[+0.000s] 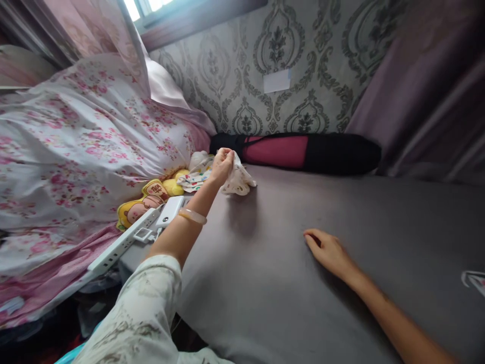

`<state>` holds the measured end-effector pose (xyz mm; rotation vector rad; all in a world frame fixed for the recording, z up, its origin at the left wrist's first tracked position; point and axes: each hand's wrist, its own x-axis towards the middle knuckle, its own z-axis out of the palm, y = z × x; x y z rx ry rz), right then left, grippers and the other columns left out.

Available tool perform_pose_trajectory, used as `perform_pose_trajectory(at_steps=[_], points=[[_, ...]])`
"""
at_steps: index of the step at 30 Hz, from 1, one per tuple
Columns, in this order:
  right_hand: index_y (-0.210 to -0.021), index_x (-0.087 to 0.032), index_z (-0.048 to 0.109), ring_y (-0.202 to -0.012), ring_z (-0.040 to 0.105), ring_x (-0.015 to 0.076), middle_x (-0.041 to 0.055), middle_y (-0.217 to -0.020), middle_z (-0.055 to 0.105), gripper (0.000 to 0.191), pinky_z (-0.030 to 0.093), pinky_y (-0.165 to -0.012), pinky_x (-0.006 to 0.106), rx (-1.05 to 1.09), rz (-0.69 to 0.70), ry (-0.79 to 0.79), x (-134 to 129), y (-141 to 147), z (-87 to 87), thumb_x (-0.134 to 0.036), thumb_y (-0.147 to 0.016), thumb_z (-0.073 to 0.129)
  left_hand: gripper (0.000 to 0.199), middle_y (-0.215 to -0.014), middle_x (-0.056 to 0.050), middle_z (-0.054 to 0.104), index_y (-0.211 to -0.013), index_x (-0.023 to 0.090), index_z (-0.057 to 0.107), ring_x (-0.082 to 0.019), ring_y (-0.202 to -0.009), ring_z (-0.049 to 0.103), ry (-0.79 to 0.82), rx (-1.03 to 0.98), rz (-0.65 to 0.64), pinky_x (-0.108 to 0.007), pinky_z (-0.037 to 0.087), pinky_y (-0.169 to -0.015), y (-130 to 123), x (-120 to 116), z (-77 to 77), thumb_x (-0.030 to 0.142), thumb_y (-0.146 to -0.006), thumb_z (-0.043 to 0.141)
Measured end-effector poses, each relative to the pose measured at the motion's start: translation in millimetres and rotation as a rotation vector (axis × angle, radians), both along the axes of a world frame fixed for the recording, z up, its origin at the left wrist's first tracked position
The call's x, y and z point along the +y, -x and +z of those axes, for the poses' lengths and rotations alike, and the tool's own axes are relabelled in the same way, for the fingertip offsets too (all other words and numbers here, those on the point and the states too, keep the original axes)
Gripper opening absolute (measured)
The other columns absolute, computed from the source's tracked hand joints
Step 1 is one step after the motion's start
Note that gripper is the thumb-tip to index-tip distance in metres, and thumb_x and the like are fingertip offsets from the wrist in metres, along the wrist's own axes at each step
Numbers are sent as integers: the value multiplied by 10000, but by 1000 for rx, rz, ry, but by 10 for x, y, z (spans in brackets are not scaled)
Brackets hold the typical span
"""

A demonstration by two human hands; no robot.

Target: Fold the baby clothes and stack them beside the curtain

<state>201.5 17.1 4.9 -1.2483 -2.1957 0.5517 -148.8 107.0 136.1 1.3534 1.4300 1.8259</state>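
My left hand (223, 163), its wrist in a pale bangle (192, 216), is closed on a cream cloth with a lacy, holed edge (239, 179). The cloth hangs down over the grey sheet (273, 283) and casts a shadow there. Lower right, my right hand (329, 251) is on or just above the sheet, its fingers curled and thumb near the forefinger; nothing shows in it. Beside my left hand, a white cloth with coloured spots (196, 179) lies bunched up.
A long black and pink bag (295, 151) lies along the patterned wall. At left are a floral curtain (94, 136), yellow plush toys (140, 207), a power strip (123, 242) and a white box-shaped device (170, 211). A white hook-like object (473, 280) shows at far right.
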Motion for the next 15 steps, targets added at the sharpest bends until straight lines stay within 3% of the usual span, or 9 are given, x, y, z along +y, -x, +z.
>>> perform_pose_trajectory(at_steps=[4,9,12,15], points=[[-1003,-217,650,-852,653,206,73,-961,698,260,510,-729,333,214,20,-19,62,342,218,-328,-903,437,75,-647,63,438,-866,182,474,-58,-523,419,-22,-27,-140,-173,346,-538,-474,-150,95,205,-930,505],[-1166,-214,582,-1017,606,256,132,-1120,614,371,513,-823,397,437,-75,-191,141,734,493,-380,-834,588,141,-689,60,453,-861,182,475,-44,-558,440,-33,-25,-273,-159,366,-558,-959,-414,193,280,-933,547],[-1060,-216,623,-1047,593,259,121,-1102,627,296,492,-873,410,512,-67,-206,215,788,630,-413,-843,587,169,-689,59,451,-859,188,474,-46,-568,445,-49,-19,-347,-160,377,-563,-1115,-558,218,315,-931,559],[-916,-194,649,-896,631,219,77,-926,679,287,498,-804,359,577,-9,-83,264,656,802,-452,-881,530,167,-675,58,436,-859,190,484,-48,-554,422,-53,27,-348,-158,350,-533,-1125,-628,200,320,-929,562]])
